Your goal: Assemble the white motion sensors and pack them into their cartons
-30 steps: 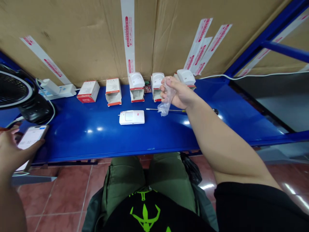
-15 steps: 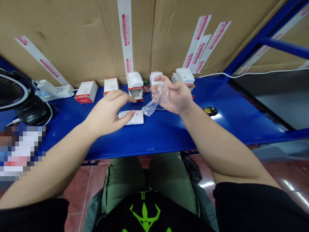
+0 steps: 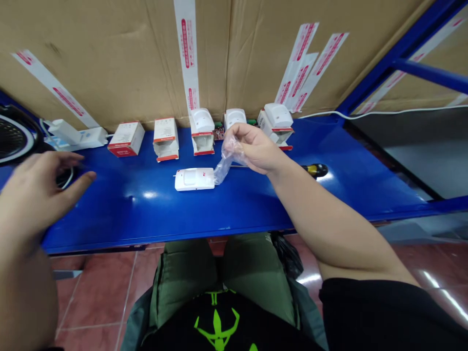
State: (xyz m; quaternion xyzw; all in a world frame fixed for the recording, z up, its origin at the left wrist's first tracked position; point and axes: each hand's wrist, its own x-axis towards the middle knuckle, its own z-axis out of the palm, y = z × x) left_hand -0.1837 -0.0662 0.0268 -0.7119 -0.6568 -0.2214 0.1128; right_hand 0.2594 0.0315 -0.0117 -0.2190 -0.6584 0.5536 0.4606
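My right hand (image 3: pixel 252 148) is closed around a crumpled clear plastic bag (image 3: pixel 224 165), whose loose end hangs down to the right end of a white device (image 3: pixel 194 179). The device lies flat on the blue table (image 3: pixel 153 214). At the far left, my left hand (image 3: pixel 44 187) is raised near the fan, fingers apart and nothing in it, slightly blurred. Behind the device stands an open white and red box (image 3: pixel 203 142) with a white rounded unit (image 3: pixel 202 120) on top.
Farther left are an open box (image 3: pixel 165 136) and a closed box (image 3: pixel 126 139). A black fan (image 3: pixel 16 134) and a power strip (image 3: pixel 84 139) sit at the left. A yellow and black screwdriver handle (image 3: pixel 315 170) lies right of my right hand, near another box (image 3: pixel 280 135).
My left hand has moved away from the white device to the far left. My right hand's fingers have closed more on the plastic bag, which now hangs lower beside the device.
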